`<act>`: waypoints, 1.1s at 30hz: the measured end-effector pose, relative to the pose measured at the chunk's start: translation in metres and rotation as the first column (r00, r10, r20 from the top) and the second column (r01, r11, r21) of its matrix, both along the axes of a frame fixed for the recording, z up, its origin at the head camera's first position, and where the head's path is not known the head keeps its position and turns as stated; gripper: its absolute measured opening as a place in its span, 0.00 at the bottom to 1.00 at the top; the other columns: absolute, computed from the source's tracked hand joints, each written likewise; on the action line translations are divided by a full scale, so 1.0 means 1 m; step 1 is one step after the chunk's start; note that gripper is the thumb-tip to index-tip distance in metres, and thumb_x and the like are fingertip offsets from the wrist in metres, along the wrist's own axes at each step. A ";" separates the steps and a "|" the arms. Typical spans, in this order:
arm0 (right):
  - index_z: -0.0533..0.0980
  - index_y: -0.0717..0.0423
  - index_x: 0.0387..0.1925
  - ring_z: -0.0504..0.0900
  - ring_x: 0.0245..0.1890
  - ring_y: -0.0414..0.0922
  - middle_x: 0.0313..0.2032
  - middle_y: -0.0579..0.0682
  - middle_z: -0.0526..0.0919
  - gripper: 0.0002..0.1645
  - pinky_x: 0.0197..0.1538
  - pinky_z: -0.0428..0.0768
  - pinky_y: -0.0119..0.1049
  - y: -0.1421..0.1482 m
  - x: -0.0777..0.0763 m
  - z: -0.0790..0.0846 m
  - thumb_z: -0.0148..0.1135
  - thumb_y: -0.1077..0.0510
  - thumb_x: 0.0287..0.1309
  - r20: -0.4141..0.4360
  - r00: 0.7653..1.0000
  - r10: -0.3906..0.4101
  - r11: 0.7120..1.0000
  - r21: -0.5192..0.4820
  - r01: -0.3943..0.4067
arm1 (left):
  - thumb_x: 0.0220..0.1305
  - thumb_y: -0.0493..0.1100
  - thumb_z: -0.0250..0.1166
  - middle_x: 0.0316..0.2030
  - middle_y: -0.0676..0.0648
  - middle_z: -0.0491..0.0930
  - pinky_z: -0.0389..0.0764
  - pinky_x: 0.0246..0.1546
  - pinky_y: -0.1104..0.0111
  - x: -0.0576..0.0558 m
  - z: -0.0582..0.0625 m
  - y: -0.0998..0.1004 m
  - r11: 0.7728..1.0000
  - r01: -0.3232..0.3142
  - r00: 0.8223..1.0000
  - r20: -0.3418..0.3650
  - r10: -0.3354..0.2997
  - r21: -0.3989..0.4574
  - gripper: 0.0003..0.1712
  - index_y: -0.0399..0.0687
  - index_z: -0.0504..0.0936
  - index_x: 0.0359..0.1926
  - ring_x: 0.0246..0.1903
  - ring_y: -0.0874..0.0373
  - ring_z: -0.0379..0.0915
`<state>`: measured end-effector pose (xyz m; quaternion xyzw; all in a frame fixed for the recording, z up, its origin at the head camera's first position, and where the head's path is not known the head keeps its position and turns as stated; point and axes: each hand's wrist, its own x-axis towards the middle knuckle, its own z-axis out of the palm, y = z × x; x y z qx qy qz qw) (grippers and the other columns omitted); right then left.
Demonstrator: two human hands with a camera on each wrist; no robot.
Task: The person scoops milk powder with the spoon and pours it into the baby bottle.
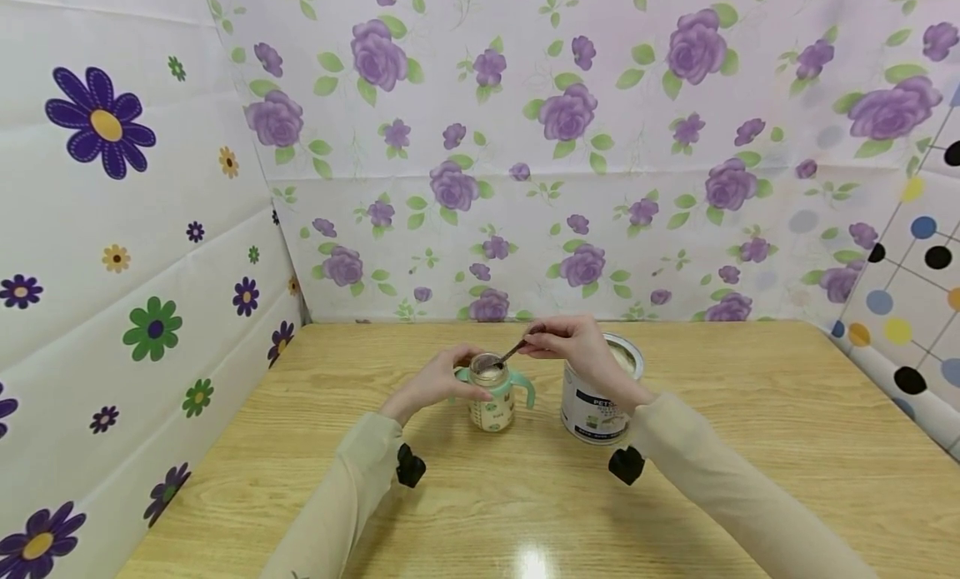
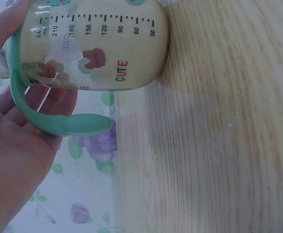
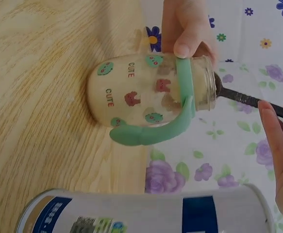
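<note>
A clear baby bottle (image 1: 491,414) with a mint-green two-handled collar stands upright and uncapped on the table. Pale powder fills much of it, seen through the printed wall in the right wrist view. My left hand (image 1: 438,381) grips the bottle near its neck, thumb in front and fingers behind. Between the thumb and fingers of my right hand (image 1: 577,351) is a dark spoon (image 3: 245,98). The spoon's bowl is at the bottle's mouth, partly hidden by the rim. The left wrist view shows measuring marks on the bottle and its green handle (image 2: 88,124).
Just right of the bottle stands a large open tin (image 1: 588,408) with pale powder inside, partly behind my right hand. Beneath is a wood-grain table (image 1: 465,512). Flower-printed sheets (image 1: 480,229) rise at the back and left, a dotted one at the right.
</note>
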<state>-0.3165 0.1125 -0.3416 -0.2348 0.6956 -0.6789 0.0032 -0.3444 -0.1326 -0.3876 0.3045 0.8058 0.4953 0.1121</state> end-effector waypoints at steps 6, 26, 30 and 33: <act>0.74 0.78 0.42 0.80 0.37 0.52 0.36 0.66 0.79 0.12 0.41 0.75 0.44 0.005 0.003 -0.003 0.53 0.73 0.57 -0.006 0.999 0.049 0.998 -0.036 -0.050 | 0.47 0.42 0.72 0.46 0.46 0.73 0.68 0.45 0.57 0.001 0.001 0.000 1.000 0.007 1.000 -0.005 -0.007 0.000 0.33 0.45 0.70 0.55 0.47 0.52 0.66; 0.74 0.78 0.42 0.80 0.37 0.54 0.36 0.66 0.79 0.12 0.42 0.75 0.46 0.007 0.004 -0.001 0.54 0.72 0.57 -0.033 0.999 0.036 0.997 -0.071 -0.038 | 0.46 0.45 0.73 0.45 0.50 0.73 0.69 0.44 0.60 0.001 0.003 0.000 1.000 0.008 1.000 -0.008 -0.008 0.000 0.32 0.50 0.72 0.53 0.46 0.55 0.67; 0.74 0.75 0.44 0.80 0.37 0.52 0.36 0.64 0.80 0.14 0.42 0.74 0.46 0.008 0.004 0.002 0.56 0.68 0.57 0.002 1.000 -0.016 0.996 -0.090 0.017 | 0.46 0.44 0.73 0.47 0.49 0.72 0.67 0.46 0.57 0.000 0.003 0.001 1.000 0.000 1.000 -0.010 0.000 -0.019 0.33 0.48 0.71 0.55 0.48 0.54 0.66; 0.74 0.73 0.45 0.81 0.37 0.52 0.36 0.64 0.80 0.15 0.42 0.75 0.44 0.010 0.003 0.003 0.58 0.66 0.57 0.037 0.998 -0.041 0.991 -0.127 0.045 | 0.46 0.45 0.73 0.48 0.47 0.72 0.66 0.47 0.56 -0.001 0.003 0.002 0.999 -0.005 1.000 -0.008 0.005 -0.037 0.34 0.46 0.70 0.56 0.49 0.52 0.65</act>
